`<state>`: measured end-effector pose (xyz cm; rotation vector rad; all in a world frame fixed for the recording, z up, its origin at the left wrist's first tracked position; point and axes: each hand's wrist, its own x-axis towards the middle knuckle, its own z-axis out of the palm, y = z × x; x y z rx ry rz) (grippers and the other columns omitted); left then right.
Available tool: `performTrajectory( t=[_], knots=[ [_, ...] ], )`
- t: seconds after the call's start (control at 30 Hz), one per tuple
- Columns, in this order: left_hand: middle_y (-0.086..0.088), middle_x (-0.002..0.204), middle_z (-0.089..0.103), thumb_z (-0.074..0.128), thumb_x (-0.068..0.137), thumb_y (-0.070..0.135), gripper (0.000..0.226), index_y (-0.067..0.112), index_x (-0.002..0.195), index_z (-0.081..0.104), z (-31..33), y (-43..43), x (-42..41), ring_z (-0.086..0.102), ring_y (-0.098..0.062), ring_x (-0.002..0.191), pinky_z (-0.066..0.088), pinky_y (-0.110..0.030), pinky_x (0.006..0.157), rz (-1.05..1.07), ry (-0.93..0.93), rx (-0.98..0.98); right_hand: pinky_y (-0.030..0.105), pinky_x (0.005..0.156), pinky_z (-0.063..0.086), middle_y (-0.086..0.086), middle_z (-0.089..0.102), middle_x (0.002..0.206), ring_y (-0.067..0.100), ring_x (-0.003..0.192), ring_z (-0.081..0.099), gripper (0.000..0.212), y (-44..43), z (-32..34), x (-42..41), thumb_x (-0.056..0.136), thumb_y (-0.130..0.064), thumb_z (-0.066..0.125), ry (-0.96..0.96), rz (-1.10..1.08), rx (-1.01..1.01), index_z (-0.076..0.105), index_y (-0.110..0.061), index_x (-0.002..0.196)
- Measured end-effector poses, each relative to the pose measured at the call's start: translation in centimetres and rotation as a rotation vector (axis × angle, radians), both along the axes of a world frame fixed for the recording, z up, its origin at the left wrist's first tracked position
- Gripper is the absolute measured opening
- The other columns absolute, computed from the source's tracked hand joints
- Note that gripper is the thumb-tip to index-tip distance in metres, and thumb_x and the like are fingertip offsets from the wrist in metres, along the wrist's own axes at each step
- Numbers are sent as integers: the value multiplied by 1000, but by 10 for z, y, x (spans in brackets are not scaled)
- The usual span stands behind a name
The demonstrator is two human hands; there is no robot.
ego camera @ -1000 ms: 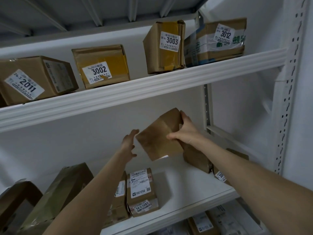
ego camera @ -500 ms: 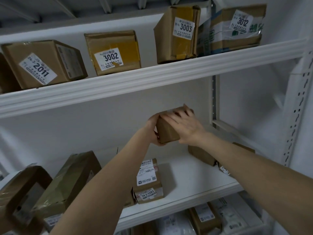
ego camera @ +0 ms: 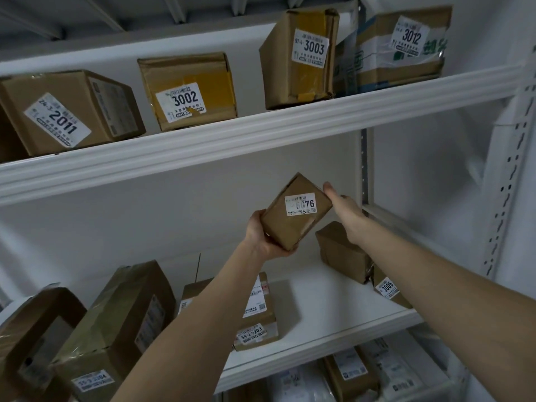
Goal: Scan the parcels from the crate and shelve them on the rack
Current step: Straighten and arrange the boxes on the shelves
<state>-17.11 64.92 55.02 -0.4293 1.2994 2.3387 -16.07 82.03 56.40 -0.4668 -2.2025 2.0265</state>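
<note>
Gripping one parcel (ego camera: pixel 295 211), left hand (ego camera: pixel 261 236), right hand (ego camera: pixel 346 211), four labelled boxes (ego camera: pixel 185 91) above

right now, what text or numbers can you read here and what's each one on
"24-3-2011": left top-shelf box
"3002": yellow-taped box
"91-4 3003": upright box
"3012": green-printed box
"6076", first digit faint: held parcel
"54-2-3203": middle-shelf box
"3005": right middle-shelf box
Small print, and the label on the lower-left box: too blurred.

Head-worn view (close) toward rack (ego camera: pixel 261 132)
</note>
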Motion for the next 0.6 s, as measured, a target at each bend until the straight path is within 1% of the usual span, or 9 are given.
performTrajectory(
  t=[0.07,0.17,0.23,0.3,0.37,0.47,0.53,0.6],
  knots=[
    [-9,102,70,40,84,43,40,20,104,67,-1,2,1,62,-28,92,49,-38,77,-10,2,26,47,114,24,12,32,155,33,141,30,83,-2,1,3,90,-68,44,-45,38,-103,30,-14,151],
    [-10,99,69,38,86,43,40,18,101,67,-1,5,4,61,-28,89,47,-38,82,-23,2,44,51,114,23,13,31,155,34,142,28,80,-4,2,6,89,-68,46,-86,85,-212,34,-17,149],
    [-10,97,69,38,87,42,40,18,100,66,-2,7,6,61,-29,88,46,-38,83,-30,1,43,53,115,20,13,29,156,36,144,25,79,-4,1,6,89,-69,45,-104,100,-241,34,-19,149],
    [-11,97,69,39,86,42,39,18,102,66,-4,8,7,61,-29,88,46,-38,83,-28,-4,54,53,116,19,13,30,156,35,143,25,76,-4,0,4,90,-69,44,-111,101,-248,39,-19,146],
    [-11,99,69,39,86,41,40,18,104,65,-5,8,7,60,-30,90,45,-41,85,-26,-6,69,56,114,20,13,34,154,37,141,29,75,-6,0,3,89,-69,45,-121,97,-270,43,-19,144],
    [-13,108,67,38,87,43,43,18,110,64,-9,8,6,60,-32,96,45,-50,85,-22,3,55,65,109,23,13,38,150,40,137,34,77,-6,-2,3,84,-71,48,-138,103,-314,45,-19,141],
    [-14,116,65,39,86,44,46,18,116,62,-11,7,6,59,-33,101,46,-52,84,-10,9,23,68,107,24,14,42,145,42,136,34,71,-5,-4,4,85,-69,49,-139,132,-355,50,-19,135],
    [-14,116,64,41,87,40,41,16,113,60,-11,6,7,60,-32,102,49,-49,82,21,26,-57,70,104,27,15,50,137,44,132,40,60,-4,-6,6,87,-66,50,-139,178,-425,57,-16,120]
  ],
)
